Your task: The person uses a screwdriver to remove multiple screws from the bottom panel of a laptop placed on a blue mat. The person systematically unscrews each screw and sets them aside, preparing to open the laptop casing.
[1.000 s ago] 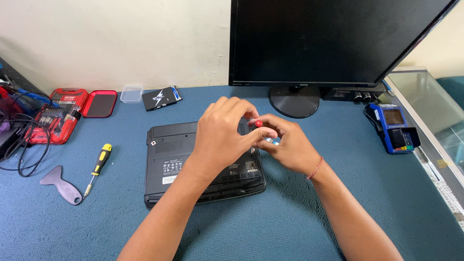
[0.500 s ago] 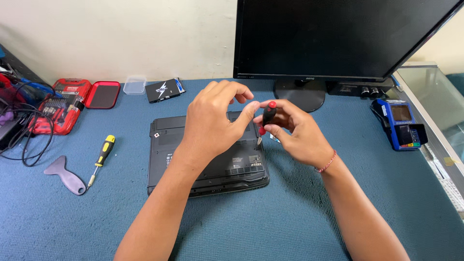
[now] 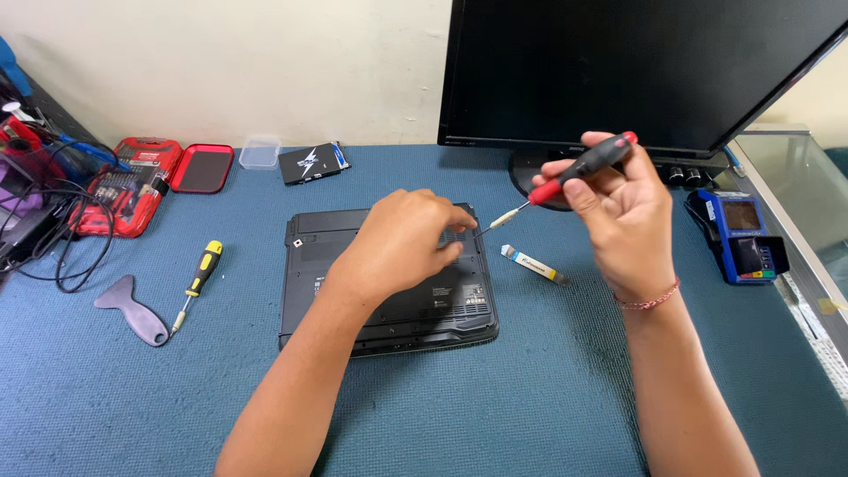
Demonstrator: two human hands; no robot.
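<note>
A big black screen (image 3: pixel 618 71) stands at the back of the blue table (image 3: pixel 548 397). A red box of tool bits (image 3: pixel 132 185) lies open on the left, beside black wires (image 3: pixel 53 230). Nearby lie a yellow screwdriver (image 3: pixel 199 276), a grey scraper (image 3: pixel 132 309), a small clear box (image 3: pixel 261 152), and maybe a card reader (image 3: pixel 742 237).

The left hand (image 3: pixel 402 247) is reaching forward palm down, fingers curled loosely. The right hand (image 3: pixel 618 208) is hovering raised, fingers pinching closed, wrist bent upward, both forearms extending forward.

We see a black laptop (image 3: pixel 389 283) lying bottom-up on the worktop; a red-black screwdriver (image 3: pixel 565 181) tilted above its right edge.
</note>
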